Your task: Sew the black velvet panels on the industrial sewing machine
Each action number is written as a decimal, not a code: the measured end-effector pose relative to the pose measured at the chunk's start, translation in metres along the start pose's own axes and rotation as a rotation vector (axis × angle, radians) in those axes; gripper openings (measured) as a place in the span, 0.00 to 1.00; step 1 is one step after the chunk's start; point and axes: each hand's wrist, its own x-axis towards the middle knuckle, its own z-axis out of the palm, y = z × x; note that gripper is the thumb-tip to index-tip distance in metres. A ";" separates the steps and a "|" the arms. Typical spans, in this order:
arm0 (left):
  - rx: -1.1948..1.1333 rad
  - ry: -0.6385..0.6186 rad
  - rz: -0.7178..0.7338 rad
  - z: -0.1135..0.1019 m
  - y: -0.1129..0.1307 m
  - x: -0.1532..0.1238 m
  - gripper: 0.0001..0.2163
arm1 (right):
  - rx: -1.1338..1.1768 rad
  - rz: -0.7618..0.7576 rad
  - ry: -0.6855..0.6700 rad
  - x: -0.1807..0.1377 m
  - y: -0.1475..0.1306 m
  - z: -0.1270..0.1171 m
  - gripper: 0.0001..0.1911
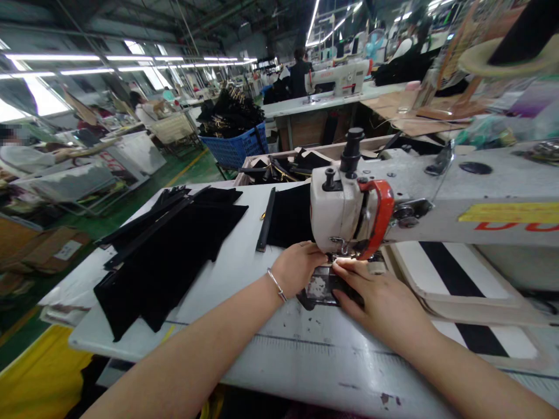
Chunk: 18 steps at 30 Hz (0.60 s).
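At the needle of a white sewing machine (pixel 336 203) with an orange-red finger lever, both my hands meet from either side. My left hand (pixel 299 267), with a silver bracelet at the wrist, has its fingers closed at the front edge of a black fabric piece (pixel 290 215). That piece lies flat behind the hand, with a dark strip and a small gold zipper pull along its left side. My right hand (pixel 375 291) lies with its fingers stretched toward the needle and its thumb apart over the dark metal plate (pixel 321 286). The fingertips partly hide the sewing spot.
Stacked black fabric pieces (pixel 174 244) lie on the left of the white table (pixel 279 361). Pale panels with black stripes (pixel 454 267) sit under the machine arm. Behind are a box of black pieces (pixel 288 166) and a full blue basket (pixel 236 145). People work farther off.
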 end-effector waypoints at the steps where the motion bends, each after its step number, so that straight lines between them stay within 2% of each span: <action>1: 0.004 0.002 -0.020 0.000 0.000 0.000 0.08 | -0.004 0.008 -0.005 0.000 0.000 0.000 0.22; 6: -0.001 0.008 -0.075 0.003 -0.001 0.000 0.08 | 0.031 0.026 -0.005 0.001 0.000 0.001 0.23; 18: -0.041 0.031 -0.067 0.004 -0.001 -0.004 0.10 | 0.068 0.022 0.043 0.000 -0.003 0.005 0.19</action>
